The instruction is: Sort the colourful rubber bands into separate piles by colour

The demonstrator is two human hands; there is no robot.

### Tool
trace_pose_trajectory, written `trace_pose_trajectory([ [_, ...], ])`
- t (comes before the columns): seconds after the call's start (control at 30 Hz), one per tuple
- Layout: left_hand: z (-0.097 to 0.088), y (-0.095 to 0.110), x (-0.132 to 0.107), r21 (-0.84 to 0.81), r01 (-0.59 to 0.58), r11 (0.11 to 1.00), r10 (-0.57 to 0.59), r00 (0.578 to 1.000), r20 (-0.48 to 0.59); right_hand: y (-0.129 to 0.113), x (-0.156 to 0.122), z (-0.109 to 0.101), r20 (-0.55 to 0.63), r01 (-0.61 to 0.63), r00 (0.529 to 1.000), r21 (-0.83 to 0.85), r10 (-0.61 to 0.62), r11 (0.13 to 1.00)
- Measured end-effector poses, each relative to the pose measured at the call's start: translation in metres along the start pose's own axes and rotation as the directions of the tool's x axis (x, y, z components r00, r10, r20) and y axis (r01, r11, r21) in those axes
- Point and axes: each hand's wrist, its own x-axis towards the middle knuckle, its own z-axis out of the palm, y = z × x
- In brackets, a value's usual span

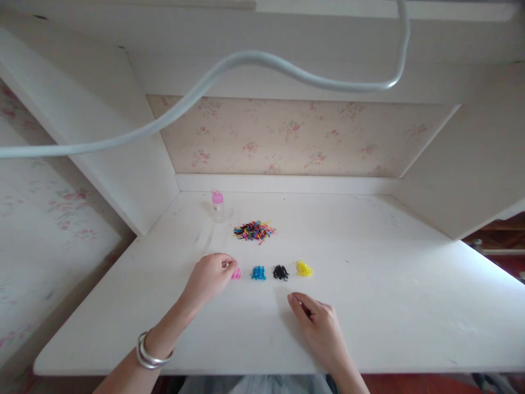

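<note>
My left hand (213,274) is closed in a pinch, its fingertips at a small pink pile (236,273) that they partly hide. Whatever it pinches is hidden. To the right, in a row, lie a blue pile (258,272), a black pile (281,272) and a yellow pile (304,268) of tiny pieces that look like rubber bands. My right hand (314,317) rests just below the black and yellow piles, thumb and forefinger pressed together; I cannot make out anything between them. Behind the row is a larger mixed-colour pile (255,231) of the same pieces.
A small clear bottle with a pink top (218,207) stands behind and left of the mixed pile. The white desk (389,306) is bounded by side panels and a back panel. A white cable (262,57) hangs across the upper view.
</note>
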Motion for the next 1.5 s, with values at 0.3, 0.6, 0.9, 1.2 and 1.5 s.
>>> trace_pose_trajectory([
  [0.3,0.013,-0.01,-0.008,0.126,0.007,0.992,-0.004,1.0,-0.021,-0.005,0.0,-0.003,0.031,-0.008,0.999,-0.011,0.009,1.0],
  [0.6,-0.002,-0.018,-0.024,0.056,0.022,0.998,-0.015,0.992,-0.122,-0.006,-0.001,-0.003,0.032,-0.005,0.999,-0.03,0.006,1.0],
  [0.9,0.013,-0.037,-0.072,-0.148,-0.035,0.988,0.015,0.991,-0.13,-0.007,0.001,0.004,0.002,-0.007,1.0,-0.064,0.007,0.998],
  [1.2,0.028,-0.055,-0.082,-0.325,-0.04,0.945,-0.014,0.987,-0.16,-0.068,0.063,0.001,0.116,0.152,0.986,-0.379,-0.116,0.913],
  [1.5,0.024,-0.058,-0.084,-0.372,-0.075,0.925,0.003,0.982,-0.191,-0.079,0.132,0.045,0.205,0.114,0.978,-0.7,0.046,0.705],
])
